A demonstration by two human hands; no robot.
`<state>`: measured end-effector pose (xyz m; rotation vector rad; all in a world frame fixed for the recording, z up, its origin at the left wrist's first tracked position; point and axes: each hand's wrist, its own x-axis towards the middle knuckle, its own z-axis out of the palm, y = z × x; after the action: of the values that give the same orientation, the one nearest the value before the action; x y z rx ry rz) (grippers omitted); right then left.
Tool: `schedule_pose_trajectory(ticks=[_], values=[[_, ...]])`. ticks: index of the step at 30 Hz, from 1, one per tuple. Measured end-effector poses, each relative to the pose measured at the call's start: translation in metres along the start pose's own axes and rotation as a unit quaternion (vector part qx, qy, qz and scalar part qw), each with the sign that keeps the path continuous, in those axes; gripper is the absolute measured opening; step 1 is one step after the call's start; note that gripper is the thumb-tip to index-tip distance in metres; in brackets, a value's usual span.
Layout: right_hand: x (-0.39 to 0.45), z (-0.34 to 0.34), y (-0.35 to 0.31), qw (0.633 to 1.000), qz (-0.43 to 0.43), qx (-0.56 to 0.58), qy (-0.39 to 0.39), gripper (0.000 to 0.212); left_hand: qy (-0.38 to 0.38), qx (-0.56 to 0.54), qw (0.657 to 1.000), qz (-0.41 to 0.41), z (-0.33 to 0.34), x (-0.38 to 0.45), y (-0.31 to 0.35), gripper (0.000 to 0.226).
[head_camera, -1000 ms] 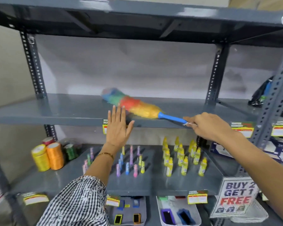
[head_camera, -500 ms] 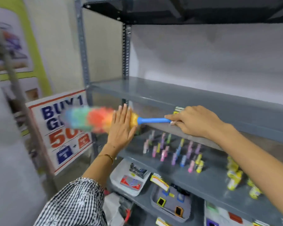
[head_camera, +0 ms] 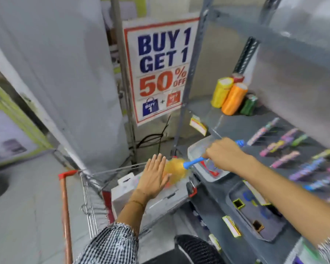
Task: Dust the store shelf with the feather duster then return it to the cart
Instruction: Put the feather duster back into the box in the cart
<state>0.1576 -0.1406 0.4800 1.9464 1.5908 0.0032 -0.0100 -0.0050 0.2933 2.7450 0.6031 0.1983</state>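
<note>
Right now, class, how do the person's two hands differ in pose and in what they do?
The right hand is closed in a grip on the blue plastic handle of the rainbow feather duster; the left hand is flat, fingers spread, holding nothing. The right reaches from the shelf side, the left from below. Both hang above the wire shopping cart.

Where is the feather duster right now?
In the head view, the feather duster sits low at centre, above the cart: the right hand grips its blue handle, the open left hand covering its head.

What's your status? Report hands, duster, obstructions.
Right hand gripping feather duster by blue handle. Left hand open, flat. Duster over cart. White boxes below.
</note>
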Motion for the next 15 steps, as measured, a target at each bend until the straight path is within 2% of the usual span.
schedule_pose_trajectory(ticks=[7, 15], values=[[0.119, 0.109, -0.092, 0.995, -0.095, -0.034, -0.019, 0.028, -0.034, -0.009, 0.995, -0.092, 0.092, -0.020, -0.068, 0.077], [0.205, 0.217, -0.194, 0.985, -0.158, -0.060, -0.043, 0.026, -0.040, 0.008, 0.990, -0.133, 0.177, -0.027, -0.132, 0.079]])
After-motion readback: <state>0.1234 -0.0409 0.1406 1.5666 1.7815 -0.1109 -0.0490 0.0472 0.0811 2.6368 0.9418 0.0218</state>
